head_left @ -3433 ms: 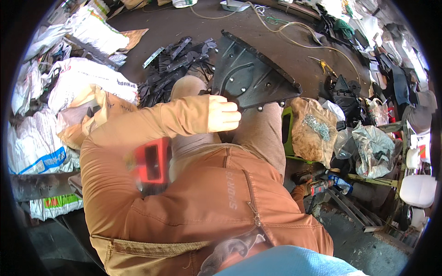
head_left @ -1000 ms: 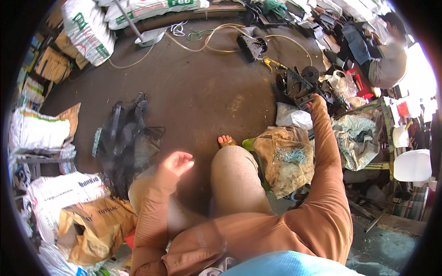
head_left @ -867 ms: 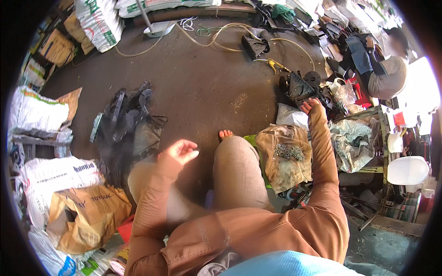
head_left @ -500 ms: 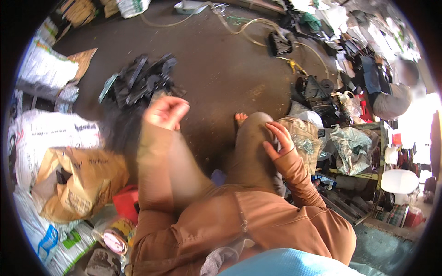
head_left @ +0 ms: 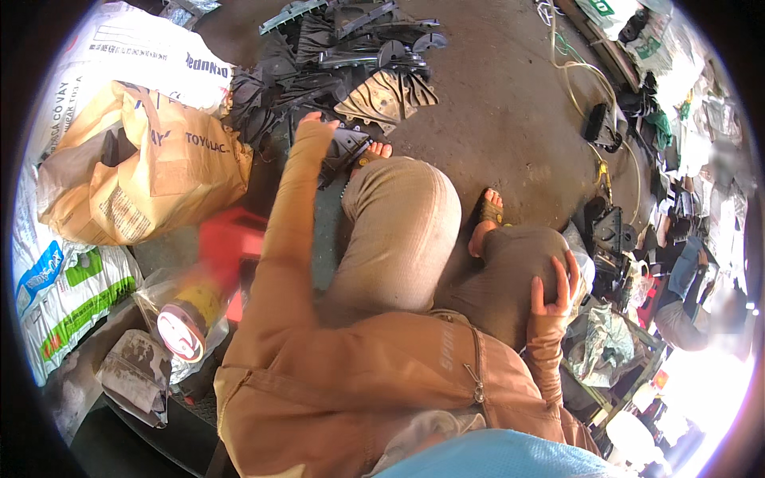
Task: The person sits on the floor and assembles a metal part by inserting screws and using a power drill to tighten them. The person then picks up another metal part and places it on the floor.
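Note:
My left hand reaches down to the near edge of a heap of black plastic parts on the floor. It is at the corner of a black ribbed plastic part; its fingers are mostly hidden, so whether they grip this part cannot be made out. Close by lies a fan-shaped plastic part with dark curved ribs, shining tan in the light. My right hand lies on my right knee, fingers spread and nothing in it.
A brown paper sack and a white sack stand to the left. Nearer are a blurred red object and a round-ended roll. A pale hose crosses the floor; on the right, a person sits among black parts and bags.
The view has swung toward the left. My left hand, raised with fingers pinched before, is now down at the black parts. My right hand stays on the knee.

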Motion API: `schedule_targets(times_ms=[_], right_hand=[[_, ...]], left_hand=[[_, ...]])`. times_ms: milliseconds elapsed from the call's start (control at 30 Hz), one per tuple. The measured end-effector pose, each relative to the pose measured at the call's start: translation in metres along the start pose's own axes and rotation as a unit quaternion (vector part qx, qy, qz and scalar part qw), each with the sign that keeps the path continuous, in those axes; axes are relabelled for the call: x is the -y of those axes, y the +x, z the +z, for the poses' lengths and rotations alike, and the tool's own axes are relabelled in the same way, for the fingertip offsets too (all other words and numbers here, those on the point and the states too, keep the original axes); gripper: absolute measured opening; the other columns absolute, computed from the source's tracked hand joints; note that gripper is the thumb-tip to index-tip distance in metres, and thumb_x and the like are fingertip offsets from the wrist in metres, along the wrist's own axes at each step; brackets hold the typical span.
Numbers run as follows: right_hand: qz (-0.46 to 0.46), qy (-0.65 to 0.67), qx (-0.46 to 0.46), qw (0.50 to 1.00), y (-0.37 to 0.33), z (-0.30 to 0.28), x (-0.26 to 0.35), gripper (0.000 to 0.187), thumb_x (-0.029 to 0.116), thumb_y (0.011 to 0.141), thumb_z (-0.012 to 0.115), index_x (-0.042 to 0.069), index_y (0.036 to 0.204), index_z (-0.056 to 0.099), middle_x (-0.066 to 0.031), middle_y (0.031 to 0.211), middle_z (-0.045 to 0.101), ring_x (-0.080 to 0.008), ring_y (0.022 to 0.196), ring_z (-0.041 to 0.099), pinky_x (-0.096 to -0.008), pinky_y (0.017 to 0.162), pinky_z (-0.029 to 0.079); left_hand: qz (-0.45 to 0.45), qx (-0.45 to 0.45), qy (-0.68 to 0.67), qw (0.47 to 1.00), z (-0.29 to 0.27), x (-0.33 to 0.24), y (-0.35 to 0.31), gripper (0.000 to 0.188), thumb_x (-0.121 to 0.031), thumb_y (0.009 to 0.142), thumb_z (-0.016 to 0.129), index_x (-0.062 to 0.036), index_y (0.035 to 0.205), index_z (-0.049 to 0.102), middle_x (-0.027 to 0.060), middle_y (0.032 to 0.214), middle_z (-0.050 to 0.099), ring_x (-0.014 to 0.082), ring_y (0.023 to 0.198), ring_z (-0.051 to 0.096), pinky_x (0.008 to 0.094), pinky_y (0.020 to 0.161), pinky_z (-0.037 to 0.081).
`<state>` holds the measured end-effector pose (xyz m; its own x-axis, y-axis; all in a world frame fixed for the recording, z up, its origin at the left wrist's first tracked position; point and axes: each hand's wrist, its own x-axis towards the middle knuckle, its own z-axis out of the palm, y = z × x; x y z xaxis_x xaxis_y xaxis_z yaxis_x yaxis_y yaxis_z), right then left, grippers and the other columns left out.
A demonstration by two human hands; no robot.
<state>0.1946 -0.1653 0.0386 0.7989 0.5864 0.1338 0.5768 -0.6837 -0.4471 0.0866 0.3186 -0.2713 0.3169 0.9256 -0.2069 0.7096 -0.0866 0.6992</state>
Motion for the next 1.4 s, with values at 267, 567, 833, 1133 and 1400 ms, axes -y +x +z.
schedule_targets(times_ms=[267,567,833,1133,1400], right_hand=[[0.031,-0.001,-0.005,1.0,0.006,0.0,-0.007,0.042,0.007,0.073,0.062,0.005,0.114,0.057,-0.018,0.133,0.044,-0.0357,0.123,0.041,-0.0441,0.104,0.03],[0.058,-0.038,0.006,0.998,0.012,-0.002,-0.013,0.04,0.008,0.073,0.061,0.004,0.113,0.056,-0.0195,0.134,0.041,-0.0368,0.123,0.041,-0.0444,0.103,0.031],[0.077,-0.094,0.025,0.992,0.025,-0.007,-0.007,0.034,0.006,0.074,0.058,0.003,0.108,0.056,-0.0193,0.125,0.045,-0.0358,0.119,0.043,-0.0452,0.103,0.031],[0.221,0.517,0.318,0.764,0.219,0.103,-0.023,0.077,0.052,0.083,0.057,0.006,0.14,0.031,-0.0158,0.131,0.046,-0.0313,0.118,0.046,-0.0437,0.101,0.034],[0.329,0.618,0.174,0.692,0.257,0.231,-0.097,0.032,0.019,0.086,0.059,0.008,0.116,0.053,-0.0082,0.105,0.063,-0.0251,0.092,0.062,-0.0385,0.083,0.05]], left_hand=[[0.24,-0.172,0.277,0.914,0.023,-0.033,0.069,0.055,-0.014,0.074,0.056,-0.0048,0.125,0.042,0.011,0.132,0.039,0.0325,0.123,0.036,0.0446,0.101,0.028],[0.246,0.113,-0.071,0.96,0.043,-0.071,0.107,0.063,-0.012,0.067,0.07,-0.0071,0.126,0.05,0.016,0.126,0.051,0.031,0.122,0.044,0.0345,0.104,0.033],[0.121,0.211,0.15,0.958,0.076,-0.192,0.126,0.052,-0.033,0.08,0.068,-0.0037,0.121,0.053,0.0184,0.122,0.056,0.0331,0.112,0.054,0.0388,0.096,0.042],[0.674,0.223,-0.177,0.681,0.021,-0.201,-0.03,0.026,-0.013,0.071,0.069,-0.0046,0.094,0.063,0.009,0.099,0.061,0.0263,0.098,0.056,0.0411,0.095,0.044],[0.732,0.216,-0.065,0.643,0.064,-0.207,-0.021,0.047,-0.031,0.067,0.071,-0.0058,0.105,0.061,0.0084,0.11,0.058,0.0272,0.111,0.051,0.043,0.1,0.037]])
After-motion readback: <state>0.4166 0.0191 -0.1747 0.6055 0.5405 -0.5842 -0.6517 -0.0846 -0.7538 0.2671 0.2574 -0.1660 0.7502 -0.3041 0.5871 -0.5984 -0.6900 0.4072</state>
